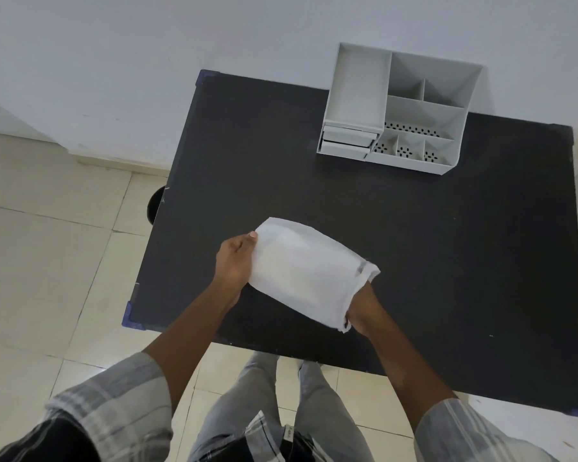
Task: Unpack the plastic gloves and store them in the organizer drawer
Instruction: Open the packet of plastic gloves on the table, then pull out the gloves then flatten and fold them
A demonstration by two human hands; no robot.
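A flat white packet of plastic gloves (302, 268) is held above the black table (447, 255), near its front left. My left hand (233, 261) grips the packet's left edge, thumb on top. My right hand (364, 310) holds the packet's lower right end, with its fingers hidden inside or under that end. The white organizer (397, 108) stands at the table's far edge against the wall. Its two small drawers (347, 141) sit at its front left, both looking shut.
The organizer has several open compartments, some with perforated floors. A dark round object (156, 205) sits on the tiled floor left of the table. My legs stand at the table's front edge. The white wall runs behind the table.
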